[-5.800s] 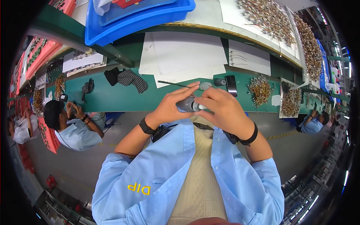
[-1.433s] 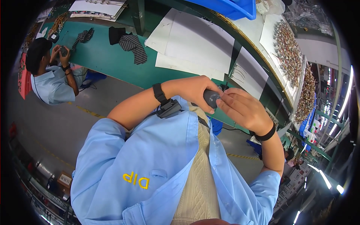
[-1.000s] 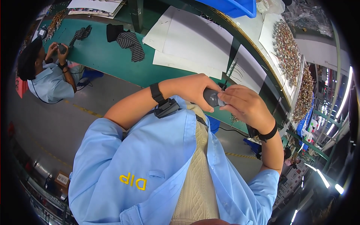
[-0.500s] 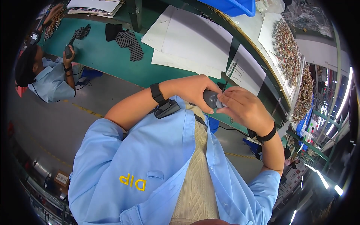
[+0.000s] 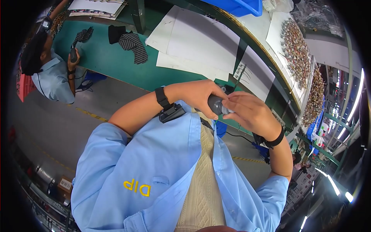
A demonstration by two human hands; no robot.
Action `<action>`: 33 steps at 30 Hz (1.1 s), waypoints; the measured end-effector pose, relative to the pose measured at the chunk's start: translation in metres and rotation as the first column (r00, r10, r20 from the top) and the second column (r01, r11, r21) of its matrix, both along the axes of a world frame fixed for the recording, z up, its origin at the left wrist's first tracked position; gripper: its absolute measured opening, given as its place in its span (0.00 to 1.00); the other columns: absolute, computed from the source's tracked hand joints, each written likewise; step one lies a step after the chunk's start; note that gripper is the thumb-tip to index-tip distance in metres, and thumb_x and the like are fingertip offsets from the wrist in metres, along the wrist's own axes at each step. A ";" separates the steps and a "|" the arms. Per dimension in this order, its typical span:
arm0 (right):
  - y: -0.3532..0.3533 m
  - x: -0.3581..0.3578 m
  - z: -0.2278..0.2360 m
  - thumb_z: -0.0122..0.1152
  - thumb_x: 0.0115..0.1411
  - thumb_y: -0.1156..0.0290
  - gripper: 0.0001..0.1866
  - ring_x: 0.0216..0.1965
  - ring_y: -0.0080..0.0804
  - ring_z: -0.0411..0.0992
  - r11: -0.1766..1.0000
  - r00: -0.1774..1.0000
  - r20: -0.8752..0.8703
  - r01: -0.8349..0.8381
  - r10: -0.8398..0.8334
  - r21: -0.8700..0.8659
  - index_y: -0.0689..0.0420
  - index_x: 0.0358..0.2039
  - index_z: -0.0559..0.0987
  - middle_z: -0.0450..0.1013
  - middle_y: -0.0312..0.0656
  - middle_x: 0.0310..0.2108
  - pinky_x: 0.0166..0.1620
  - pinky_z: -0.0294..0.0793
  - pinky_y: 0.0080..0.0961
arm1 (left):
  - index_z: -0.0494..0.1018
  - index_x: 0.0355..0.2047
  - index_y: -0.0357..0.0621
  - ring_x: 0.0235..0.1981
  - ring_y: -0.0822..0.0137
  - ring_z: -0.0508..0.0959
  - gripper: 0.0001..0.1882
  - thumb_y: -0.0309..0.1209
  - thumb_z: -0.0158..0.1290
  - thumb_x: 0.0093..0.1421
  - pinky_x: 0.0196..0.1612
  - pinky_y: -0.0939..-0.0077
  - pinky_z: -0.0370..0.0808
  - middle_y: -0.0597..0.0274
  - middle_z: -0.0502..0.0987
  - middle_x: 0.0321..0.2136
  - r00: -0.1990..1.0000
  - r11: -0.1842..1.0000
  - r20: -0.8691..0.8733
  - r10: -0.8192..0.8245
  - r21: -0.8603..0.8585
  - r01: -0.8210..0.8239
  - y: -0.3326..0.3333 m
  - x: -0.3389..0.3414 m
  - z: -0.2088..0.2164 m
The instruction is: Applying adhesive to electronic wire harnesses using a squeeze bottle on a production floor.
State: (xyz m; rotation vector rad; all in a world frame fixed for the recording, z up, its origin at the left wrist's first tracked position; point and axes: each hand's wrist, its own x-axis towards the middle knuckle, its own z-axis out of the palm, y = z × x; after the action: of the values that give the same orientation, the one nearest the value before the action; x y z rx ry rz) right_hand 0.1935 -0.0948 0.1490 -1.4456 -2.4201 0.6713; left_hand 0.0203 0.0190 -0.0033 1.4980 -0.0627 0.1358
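Observation:
My left hand (image 5: 198, 94) is wrapped round a dark grey cylindrical object (image 5: 215, 104) with a lighter grey end, just off the table's near edge. Its exact kind is partly hidden by my fingers. From the right, my right hand (image 5: 250, 112) closes on the lighter end, fingertips pressed together there. A thin dark rod (image 5: 240, 78) shows just beyond my right fingers; whether it joins the grey object I cannot tell. White sheets (image 5: 197, 40) lie on the green table (image 5: 96, 50) beyond my hands, and a smaller sheet (image 5: 258, 73) bears several thin dark wire-like strands.
Striped cloth (image 5: 133, 46) lies on the table's far left. At left, a co-worker (image 5: 54, 79) holds a dark grey object (image 5: 73, 55). Along the right, a raised shelf (image 5: 266, 42) carries heaps of small wired parts (image 5: 295, 50) and a blue bin (image 5: 241, 7).
My right fingers have shifted slightly on the grey object, showing more of its lighter end. The co-worker has leaned to the right, and their hand with the dark object has moved slightly.

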 end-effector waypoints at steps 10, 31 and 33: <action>0.002 -0.005 0.006 0.77 0.50 0.74 0.23 0.46 0.45 0.81 0.984 0.983 0.074 -0.174 0.171 0.036 0.64 0.47 0.83 0.81 0.44 0.38 0.54 0.83 0.39 | 0.82 0.39 0.37 0.31 0.64 0.81 0.23 0.35 0.75 0.45 0.37 0.71 0.77 0.57 0.83 0.30 0.993 0.993 -0.017 -0.115 0.024 0.116 0.001 0.001 -0.005; -0.007 -0.009 0.012 0.66 0.51 0.77 0.18 0.41 0.40 0.81 0.917 0.921 0.286 -0.332 0.265 0.220 0.66 0.44 0.82 0.80 0.49 0.40 0.62 0.80 0.48 | 0.81 0.33 0.39 0.21 0.72 0.77 0.17 0.32 0.74 0.47 0.26 0.77 0.73 0.64 0.79 0.22 0.972 0.973 -0.061 -0.228 0.009 0.229 0.005 0.008 0.008; -0.005 -0.010 0.016 0.66 0.51 0.77 0.18 0.41 0.40 0.81 0.919 0.919 0.294 -0.330 0.262 0.215 0.66 0.44 0.82 0.80 0.48 0.40 0.62 0.80 0.48 | 0.83 0.34 0.41 0.23 0.71 0.77 0.19 0.37 0.74 0.46 0.29 0.75 0.73 0.65 0.80 0.23 0.976 0.978 -0.065 -0.207 0.004 0.208 0.003 0.008 0.006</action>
State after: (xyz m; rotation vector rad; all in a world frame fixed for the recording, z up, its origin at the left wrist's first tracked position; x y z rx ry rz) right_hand 0.1839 -0.1000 0.1653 -1.1295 -2.8395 0.2091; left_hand 0.0287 0.0218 0.0027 1.4956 -0.1678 -0.0817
